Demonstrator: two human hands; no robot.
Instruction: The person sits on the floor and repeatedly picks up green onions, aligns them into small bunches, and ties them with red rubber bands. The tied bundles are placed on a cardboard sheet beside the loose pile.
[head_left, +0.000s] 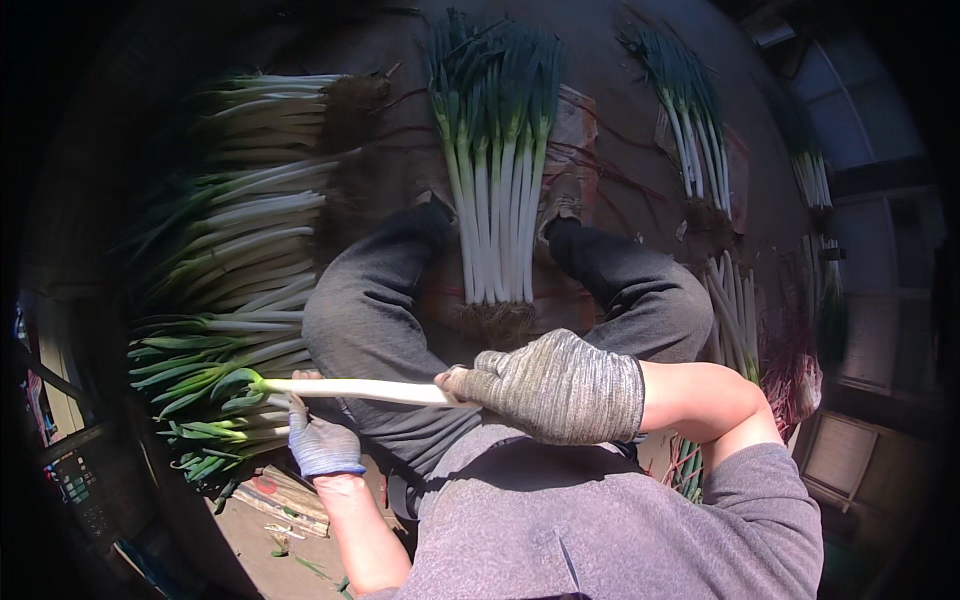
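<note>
Across my lap lies one long green onion, its white shank level and its green leaves pointing left. My left hand, in a blue-grey knit glove with the fingertips showing, grips it near the leaf end. At the root end, my right hand in a grey ribbed glove has its fingers closed around the shank; the roots are hidden by that glove. Between my feet a sorted bundle of green onions rests on the floor, roots towards me and dark leaves pointing away.
A long heap of green onions with soiled roots lines my left side. At the far right lies another bundle. Red ties and a printed sheet lie under and beside the middle bundle. A tangle of red ties sits right.
</note>
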